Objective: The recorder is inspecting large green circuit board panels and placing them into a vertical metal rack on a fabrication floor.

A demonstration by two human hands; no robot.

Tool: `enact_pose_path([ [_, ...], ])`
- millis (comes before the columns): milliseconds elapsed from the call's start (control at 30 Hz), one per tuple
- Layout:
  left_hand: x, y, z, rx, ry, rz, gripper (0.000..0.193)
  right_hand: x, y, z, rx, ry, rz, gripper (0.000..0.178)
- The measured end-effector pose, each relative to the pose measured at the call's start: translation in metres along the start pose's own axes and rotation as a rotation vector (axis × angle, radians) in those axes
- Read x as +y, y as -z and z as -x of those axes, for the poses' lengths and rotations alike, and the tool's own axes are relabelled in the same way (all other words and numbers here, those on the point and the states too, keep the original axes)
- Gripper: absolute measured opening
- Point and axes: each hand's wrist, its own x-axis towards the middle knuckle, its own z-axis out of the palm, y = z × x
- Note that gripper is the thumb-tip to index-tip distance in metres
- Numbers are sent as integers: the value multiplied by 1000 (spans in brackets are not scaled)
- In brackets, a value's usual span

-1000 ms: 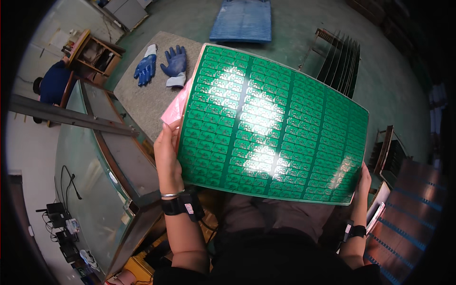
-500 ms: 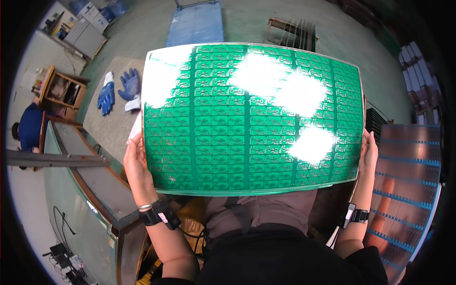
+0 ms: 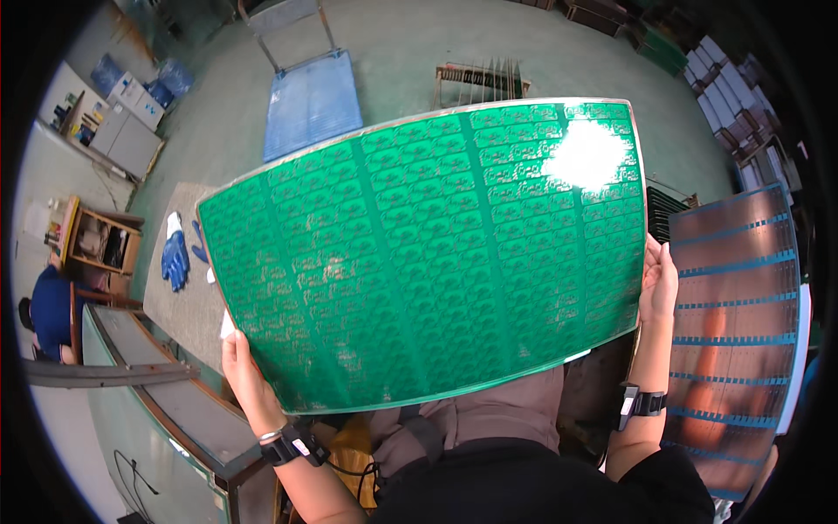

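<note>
A large green printed circuit board panel (image 3: 428, 253), covered in rows of small repeated circuits, is held up in front of me. Its left side sits lower than its right, and a bright glare spot lies near the upper right corner. My left hand (image 3: 246, 375) grips the lower left edge, thumb up, with the other fingers partly behind the board. On the opposite side my right hand (image 3: 658, 281) is closed on the right edge. Along the bottom runs a thin second green edge; whether more than one panel is held I cannot tell. Both wrists wear black straps.
At right, a copper-coloured panel (image 3: 733, 349) with blue bands leans close to my right forearm. Blue-and-white gloves (image 3: 175, 258) lie on a board at left. Beyond are a blue platform cart (image 3: 312, 100) and a slotted rack (image 3: 480, 85). A person (image 3: 52, 306) is at far left, past a glass-topped table (image 3: 157, 428).
The panel has tilted, its left side dropping and its right staying higher. My left hand has moved down with it. The large glare patches have shrunk to one at upper right.
</note>
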Motion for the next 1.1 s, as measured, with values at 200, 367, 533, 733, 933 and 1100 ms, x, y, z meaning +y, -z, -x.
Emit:
enact_pose_path([
  [200, -3, 0, 1, 12, -30, 22, 21, -4, -1, 7, 33, 12, -57, 50],
  [367, -10, 9, -2, -10, -81, -18, 24, -7, -2, 12, 59, 39, -45, 49],
  [533, -15, 20, -7, 14, -64, -7, 23, -13, -9, 18, -29, 48, -67, 52],
  [733, -12, 19, -7, 72, -121, -32, 15, -20, -16, 21, -38, 72, -30, 46],
  [933, -2, 14, -3, 80, -145, -134, 17, -24, -18, 24, -99, 82, -27, 44],
  [1100, -5, 14, -3, 134, -127, -93, 17, -26, -16, 23, -110, 56, -67, 44],
])
